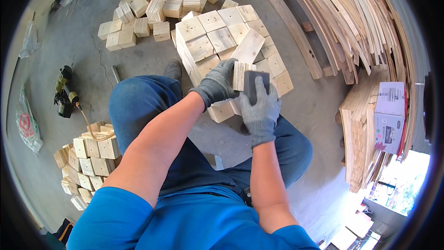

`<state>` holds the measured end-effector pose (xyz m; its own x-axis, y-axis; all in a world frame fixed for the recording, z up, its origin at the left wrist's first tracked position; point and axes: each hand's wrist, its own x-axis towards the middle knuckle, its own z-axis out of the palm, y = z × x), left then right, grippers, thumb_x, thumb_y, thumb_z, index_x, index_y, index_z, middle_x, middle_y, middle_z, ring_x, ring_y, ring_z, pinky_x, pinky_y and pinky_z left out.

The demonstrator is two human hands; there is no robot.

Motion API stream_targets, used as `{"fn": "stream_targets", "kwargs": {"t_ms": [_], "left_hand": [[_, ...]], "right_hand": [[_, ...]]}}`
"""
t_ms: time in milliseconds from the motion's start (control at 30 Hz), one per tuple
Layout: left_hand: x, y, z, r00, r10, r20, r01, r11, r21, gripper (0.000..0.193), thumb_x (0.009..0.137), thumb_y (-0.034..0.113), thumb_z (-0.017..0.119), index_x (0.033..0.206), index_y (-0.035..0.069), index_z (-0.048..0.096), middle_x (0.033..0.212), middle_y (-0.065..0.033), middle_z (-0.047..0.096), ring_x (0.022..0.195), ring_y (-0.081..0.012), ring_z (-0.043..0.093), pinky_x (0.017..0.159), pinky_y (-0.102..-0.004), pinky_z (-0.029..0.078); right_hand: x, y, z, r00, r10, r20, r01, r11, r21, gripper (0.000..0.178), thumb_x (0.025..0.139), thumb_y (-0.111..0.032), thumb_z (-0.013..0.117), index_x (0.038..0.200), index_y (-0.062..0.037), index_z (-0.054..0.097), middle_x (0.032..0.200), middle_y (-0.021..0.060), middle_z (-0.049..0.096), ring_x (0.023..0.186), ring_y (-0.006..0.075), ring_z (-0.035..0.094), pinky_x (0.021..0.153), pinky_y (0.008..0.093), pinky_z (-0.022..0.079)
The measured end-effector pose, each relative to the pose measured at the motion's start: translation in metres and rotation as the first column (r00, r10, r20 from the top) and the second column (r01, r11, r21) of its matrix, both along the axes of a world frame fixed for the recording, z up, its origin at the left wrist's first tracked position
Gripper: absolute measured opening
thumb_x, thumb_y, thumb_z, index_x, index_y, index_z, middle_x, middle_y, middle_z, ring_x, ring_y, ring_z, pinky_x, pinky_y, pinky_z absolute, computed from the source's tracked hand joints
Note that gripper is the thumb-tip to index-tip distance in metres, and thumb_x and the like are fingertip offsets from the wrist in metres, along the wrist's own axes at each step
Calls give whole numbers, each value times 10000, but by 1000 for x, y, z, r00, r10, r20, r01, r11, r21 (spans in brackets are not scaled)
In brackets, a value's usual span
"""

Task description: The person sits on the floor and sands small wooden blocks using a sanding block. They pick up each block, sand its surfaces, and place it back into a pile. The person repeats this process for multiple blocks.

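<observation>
Both my hands wear grey knit gloves. My left hand (217, 82) is closed around the left side of a layered wooden block (238, 76), its striped edge facing up. In my right hand (262, 111) is a dark grey rectangular sanding block (249, 83), pressed against the right side of the wooden block. Fingers lie over the sanding block's top. Beneath them sits a stack of square wooden blocks (222, 39) with small holes or knots in their faces. A loose flat wood piece (249, 46) lies slanted on that stack, just beyond the held block.
Loose blocks (138, 7) are heaped on the concrete floor at the far left. More blocks (92, 157) are stacked by my left knee, near a nail gun (64, 91) with an orange hose (88, 121). Long boards (333, 14) and a white carton (389, 118) stand at right.
</observation>
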<state>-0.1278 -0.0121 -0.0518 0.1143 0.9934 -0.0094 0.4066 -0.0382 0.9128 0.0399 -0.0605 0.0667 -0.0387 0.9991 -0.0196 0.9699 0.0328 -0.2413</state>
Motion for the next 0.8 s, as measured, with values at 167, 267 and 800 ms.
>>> {"fn": "stream_targets", "kwargs": {"t_ms": [167, 267, 800], "left_hand": [[1, -1, 6, 997, 23, -75, -25, 999, -26, 1079, 659, 404, 1022, 1528, 68, 478, 1454, -224, 566, 1389, -380, 559, 1196, -417, 463], [-1, -2, 3, 999, 2, -32, -4, 999, -35, 1104, 660, 421, 1022, 1546, 68, 465, 1468, -228, 556, 1393, -385, 554, 1202, -416, 461], [0, -1, -14, 1000, 12, 8, -12, 998, 54, 1108, 650, 424, 1016, 1544, 82, 457, 1489, -234, 538, 1410, -411, 537, 1203, -444, 447]], "right_hand": [[7, -28, -10, 1000, -5, 20, 4, 999, 45, 770, 850, -392, 854, 1546, -160, 621, 1464, 327, 551, 1340, 496, 537, 1155, 567, 444], [2, -18, -10, 1000, -2, 6, 2, 998, 65, 750, 850, -385, 847, 1533, -161, 633, 1421, 307, 590, 1305, 479, 565, 1145, 557, 455], [-9, 33, -17, 998, 66, -1, -65, 988, 137, 705, 855, -384, 819, 1510, -199, 639, 1336, 276, 620, 1211, 473, 611, 1034, 555, 528]]}}
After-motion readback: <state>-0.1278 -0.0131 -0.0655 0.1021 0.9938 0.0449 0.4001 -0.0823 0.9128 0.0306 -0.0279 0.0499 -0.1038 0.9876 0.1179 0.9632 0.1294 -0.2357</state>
